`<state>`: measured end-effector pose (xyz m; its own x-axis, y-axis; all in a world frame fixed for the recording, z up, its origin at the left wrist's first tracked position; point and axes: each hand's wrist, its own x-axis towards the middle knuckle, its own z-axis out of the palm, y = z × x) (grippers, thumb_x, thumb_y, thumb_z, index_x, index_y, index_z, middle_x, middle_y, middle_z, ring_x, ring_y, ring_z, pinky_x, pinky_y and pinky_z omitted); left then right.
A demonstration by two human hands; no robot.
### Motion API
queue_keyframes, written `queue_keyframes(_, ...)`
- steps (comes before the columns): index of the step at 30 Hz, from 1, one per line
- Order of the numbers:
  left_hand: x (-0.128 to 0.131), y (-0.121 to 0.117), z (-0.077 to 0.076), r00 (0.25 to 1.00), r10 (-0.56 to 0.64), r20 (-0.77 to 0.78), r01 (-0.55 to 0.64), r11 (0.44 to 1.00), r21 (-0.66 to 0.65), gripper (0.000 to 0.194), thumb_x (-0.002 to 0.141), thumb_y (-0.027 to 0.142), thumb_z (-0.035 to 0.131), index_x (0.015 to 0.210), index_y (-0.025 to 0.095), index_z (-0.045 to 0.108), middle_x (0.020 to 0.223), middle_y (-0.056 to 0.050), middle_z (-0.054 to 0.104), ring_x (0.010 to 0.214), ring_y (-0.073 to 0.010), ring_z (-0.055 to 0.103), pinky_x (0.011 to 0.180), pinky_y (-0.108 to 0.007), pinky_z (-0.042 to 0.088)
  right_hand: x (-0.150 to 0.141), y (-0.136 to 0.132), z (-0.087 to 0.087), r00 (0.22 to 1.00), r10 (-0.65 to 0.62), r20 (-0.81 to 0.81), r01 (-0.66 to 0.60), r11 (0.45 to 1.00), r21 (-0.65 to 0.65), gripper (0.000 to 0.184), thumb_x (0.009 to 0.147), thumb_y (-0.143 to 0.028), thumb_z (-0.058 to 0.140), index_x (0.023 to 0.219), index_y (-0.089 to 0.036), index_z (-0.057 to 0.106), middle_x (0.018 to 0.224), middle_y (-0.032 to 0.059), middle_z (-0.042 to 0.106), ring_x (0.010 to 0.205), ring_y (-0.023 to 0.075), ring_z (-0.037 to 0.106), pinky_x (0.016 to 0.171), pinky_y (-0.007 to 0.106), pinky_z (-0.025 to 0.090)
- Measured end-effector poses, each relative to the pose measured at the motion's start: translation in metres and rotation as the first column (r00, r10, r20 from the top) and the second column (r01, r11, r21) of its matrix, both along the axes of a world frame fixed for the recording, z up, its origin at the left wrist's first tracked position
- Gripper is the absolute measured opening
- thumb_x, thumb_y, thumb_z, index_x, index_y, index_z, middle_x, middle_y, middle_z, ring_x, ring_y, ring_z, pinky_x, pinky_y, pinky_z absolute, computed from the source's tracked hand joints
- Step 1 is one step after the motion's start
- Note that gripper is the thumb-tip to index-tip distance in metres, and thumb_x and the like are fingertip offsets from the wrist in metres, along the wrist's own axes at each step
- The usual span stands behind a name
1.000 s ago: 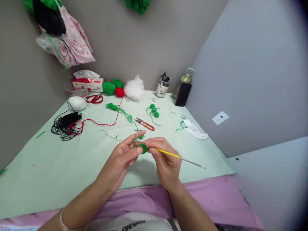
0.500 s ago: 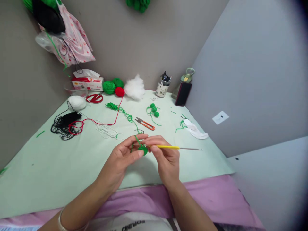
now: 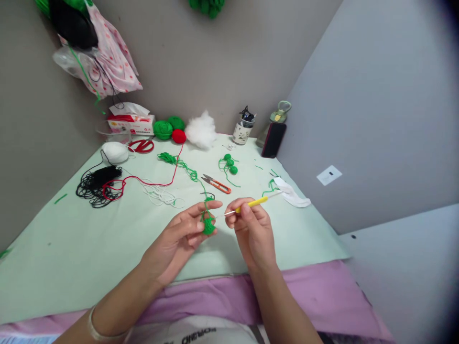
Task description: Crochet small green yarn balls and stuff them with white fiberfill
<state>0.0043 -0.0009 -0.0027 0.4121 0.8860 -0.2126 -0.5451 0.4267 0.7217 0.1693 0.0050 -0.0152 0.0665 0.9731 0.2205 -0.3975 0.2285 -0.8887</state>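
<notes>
Between the thumb and fingers of my left hand (image 3: 182,231) is a small green crochet piece (image 3: 208,226). Green yarn (image 3: 194,176) runs over my raised left index finger and back to a loose bundle on the table. My right hand (image 3: 254,229) grips the yellow handle of a crochet hook (image 3: 253,202), its metal shaft pointing left at the piece. Whether the tip sits in a stitch is too small to tell. Just beyond my hands lie orange thread snips (image 3: 217,184) and three small green crochet balls (image 3: 229,163).
At the back stand a tissue box (image 3: 132,124), green yarn balls (image 3: 163,129), a red ball (image 3: 178,136), white stuffing (image 3: 201,131), a pen cup (image 3: 243,131) and a phone (image 3: 273,140). Black yarn (image 3: 100,184) and red scissors (image 3: 142,145) lie left; a white cloth-like piece (image 3: 292,192) lies right.
My right hand has drawn a little to the right, and the hook has swung so its handle end tilts up. The green piece has turned and shifted slightly left in my left hand.
</notes>
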Motion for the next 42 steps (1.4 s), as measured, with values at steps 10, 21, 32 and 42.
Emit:
queue_keyframes(10,0.003,-0.004,-0.004,0.935,0.152,-0.319,-0.058,0.957,0.284,0.033,0.088,0.033,0.076,0.121,0.032,0.076,0.098,-0.002,0.066,0.090,-0.0184,0.054,0.081,-0.028,0.042,-0.003,-0.007,-0.004,0.960,-0.113,0.255,0.062,0.978,0.197,0.016,0.099,-0.031,0.063,0.095,-0.026,0.078,0.092,0.0034,0.075,0.079,0.0158,0.065,0.071,0.031,0.051)
queue_keyframes(21,-0.004,-0.004,-0.008,0.920,0.197,-0.339,-0.081,0.942,0.326,0.027,0.088,0.033,0.076,0.115,0.033,0.077,0.097,-0.002,0.062,0.091,-0.0175,0.052,0.082,-0.028,0.041,0.003,-0.007,0.002,0.969,-0.038,0.245,0.000,0.988,0.155,0.022,0.105,-0.031,0.051,0.095,-0.022,0.069,0.089,0.0034,0.074,0.072,0.0136,0.064,0.069,0.030,0.052)
queue_keyframes(32,0.005,-0.007,-0.008,0.952,0.193,-0.239,-0.145,0.968,0.207,0.044,0.083,0.031,0.081,0.126,0.030,0.073,0.082,0.003,0.058,0.068,-0.0093,0.045,0.072,-0.022,0.044,-0.004,-0.015,-0.006,0.410,-0.719,0.561,-0.083,0.583,0.808,0.030,0.097,-0.009,0.057,0.119,-0.025,0.069,0.104,0.0102,0.073,0.094,0.0214,0.070,0.073,0.033,0.059)
queue_keyframes(42,-0.003,0.002,-0.001,0.991,0.088,-0.105,-0.078,0.993,0.092,0.045,0.078,0.028,0.083,0.123,0.026,0.075,0.088,-0.001,0.063,0.086,-0.0150,0.057,0.085,-0.026,0.045,-0.005,-0.007,0.001,0.968,-0.104,0.230,0.030,0.952,0.303,0.020,0.101,-0.024,0.059,0.098,-0.026,0.078,0.092,0.0042,0.072,0.073,0.0147,0.064,0.063,0.030,0.053)
